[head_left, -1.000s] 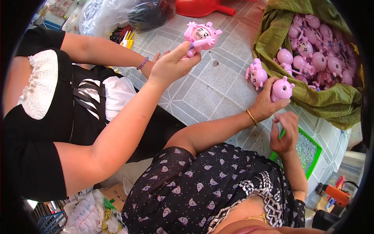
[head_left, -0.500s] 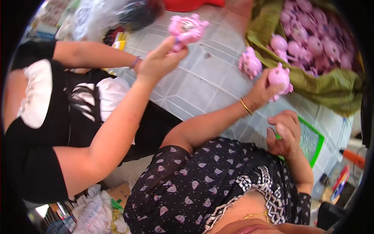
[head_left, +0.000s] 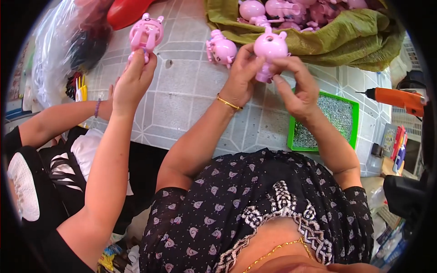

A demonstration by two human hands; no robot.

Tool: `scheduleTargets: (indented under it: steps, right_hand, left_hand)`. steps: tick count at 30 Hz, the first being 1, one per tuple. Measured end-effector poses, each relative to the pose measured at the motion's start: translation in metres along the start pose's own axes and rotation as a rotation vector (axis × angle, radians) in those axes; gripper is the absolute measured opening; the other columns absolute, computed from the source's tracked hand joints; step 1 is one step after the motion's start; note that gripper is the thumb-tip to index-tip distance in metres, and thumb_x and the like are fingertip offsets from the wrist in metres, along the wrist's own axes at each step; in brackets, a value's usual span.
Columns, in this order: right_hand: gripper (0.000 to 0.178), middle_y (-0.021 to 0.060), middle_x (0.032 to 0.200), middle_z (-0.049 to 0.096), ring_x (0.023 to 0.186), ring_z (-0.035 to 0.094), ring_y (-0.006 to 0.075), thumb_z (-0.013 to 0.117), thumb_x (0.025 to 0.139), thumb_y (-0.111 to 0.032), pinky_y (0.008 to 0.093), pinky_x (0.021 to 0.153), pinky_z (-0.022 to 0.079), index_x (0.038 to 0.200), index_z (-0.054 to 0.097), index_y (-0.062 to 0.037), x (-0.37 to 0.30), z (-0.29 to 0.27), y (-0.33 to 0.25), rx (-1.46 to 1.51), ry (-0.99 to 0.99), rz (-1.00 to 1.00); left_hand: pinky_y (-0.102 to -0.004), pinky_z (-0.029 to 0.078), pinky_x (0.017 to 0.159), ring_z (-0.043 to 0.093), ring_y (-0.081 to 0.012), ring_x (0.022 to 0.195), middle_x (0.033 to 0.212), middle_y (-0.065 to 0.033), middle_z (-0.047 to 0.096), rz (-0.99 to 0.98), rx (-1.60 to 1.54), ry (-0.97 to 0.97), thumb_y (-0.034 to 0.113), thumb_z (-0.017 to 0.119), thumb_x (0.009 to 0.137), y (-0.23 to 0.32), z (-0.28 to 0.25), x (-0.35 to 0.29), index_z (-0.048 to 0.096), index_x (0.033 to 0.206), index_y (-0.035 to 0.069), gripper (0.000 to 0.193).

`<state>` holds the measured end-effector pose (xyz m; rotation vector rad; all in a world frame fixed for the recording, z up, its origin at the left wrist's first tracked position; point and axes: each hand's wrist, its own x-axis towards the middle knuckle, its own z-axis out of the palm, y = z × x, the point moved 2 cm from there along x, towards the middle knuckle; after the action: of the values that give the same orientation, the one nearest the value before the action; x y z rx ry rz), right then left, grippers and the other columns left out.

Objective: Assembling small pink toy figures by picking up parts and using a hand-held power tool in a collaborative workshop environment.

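A glossy pink toy figure (head_left: 270, 47) with a round head, small ears and an eye is held over the table. My left hand (head_left: 243, 75), with a gold bangle at the wrist, is closed around its left side. From the other side my right hand (head_left: 298, 86) meets it, thumb and forefinger bent in at the neck and body; its other fingers are curled. Just left of my left hand a second pink figure (head_left: 223, 49) lies on the table. Below my right wrist is a green tray (head_left: 291, 136) of small silvery metal pieces, perhaps screws.
An olive sack (head_left: 350, 43) full of pink figures lies at the far side. To the left, a co-worker's hand (head_left: 132, 86) holds another pink figure (head_left: 146, 36). An orange power driver (head_left: 400, 101) is at the right. Clear plastic bags (head_left: 59, 54) and a red object (head_left: 127, 11) are far left.
My right hand has come up from beside the tray to the figure in my left hand. The view has swung right, and the co-worker's figure has turned in their hand.
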<state>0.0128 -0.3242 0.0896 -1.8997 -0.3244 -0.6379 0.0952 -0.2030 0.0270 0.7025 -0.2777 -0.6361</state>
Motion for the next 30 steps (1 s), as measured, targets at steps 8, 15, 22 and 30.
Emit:
scheduleTargets:
  steps: [8, 15, 22, 30]
  right_hand:
    - [0.016, 0.0068, 0.102, 0.060, 0.092, 0.058, 0.0129, 0.061, 0.090, 0.003, 0.0265, 0.084, 0.048, 0.105, 0.060, -0.0009, -0.005, -0.012, 0.013, 0.038, 0.229, 0.018]
    - [0.049, 0.0082, 0.118, 0.060, 0.107, 0.057, 0.0158, 0.066, 0.095, -0.022, 0.0299, 0.097, 0.045, 0.135, 0.049, -0.0004, 0.012, -0.013, 0.017, 0.303, 0.175, 0.301]
    - [0.058, 0.0078, 0.123, 0.061, 0.111, 0.057, 0.0141, 0.070, 0.092, -0.031, 0.0304, 0.097, 0.046, 0.137, 0.049, -0.0003, 0.017, -0.032, 0.024, 0.266, 0.045, 0.415]
    - [0.056, 0.0061, 0.123, 0.061, 0.108, 0.059, 0.0137, 0.067, 0.094, -0.032, 0.0281, 0.094, 0.047, 0.136, 0.050, 0.0003, 0.010, -0.031, 0.029, 0.437, 0.195, 0.474]
  left_hand:
    - [-0.0384, 0.058, 0.071, 0.064, -0.0191, 0.092, 0.115, -0.0081, 0.063, -0.067, -0.088, -0.055, 0.010, 0.069, 0.091, 0.004, 0.000, -0.004, 0.047, 0.132, 0.010, 0.047]
    - [-0.0363, 0.056, 0.069, 0.065, -0.0199, 0.086, 0.112, -0.0065, 0.065, -0.188, -0.315, -0.219, 0.013, 0.067, 0.093, 0.002, 0.003, -0.005, 0.051, 0.132, 0.013, 0.042]
    - [-0.0357, 0.058, 0.073, 0.069, -0.0256, 0.085, 0.115, -0.0115, 0.063, -0.107, -0.044, -0.242, 0.011, 0.071, 0.089, 0.005, 0.019, -0.013, 0.037, 0.144, 0.012, 0.065]
    - [-0.0294, 0.057, 0.069, 0.065, -0.0164, 0.087, 0.112, -0.0123, 0.061, 0.254, 0.340, -0.187, 0.003, 0.077, 0.082, -0.003, 0.033, -0.020, 0.034, 0.133, 0.002, 0.067]
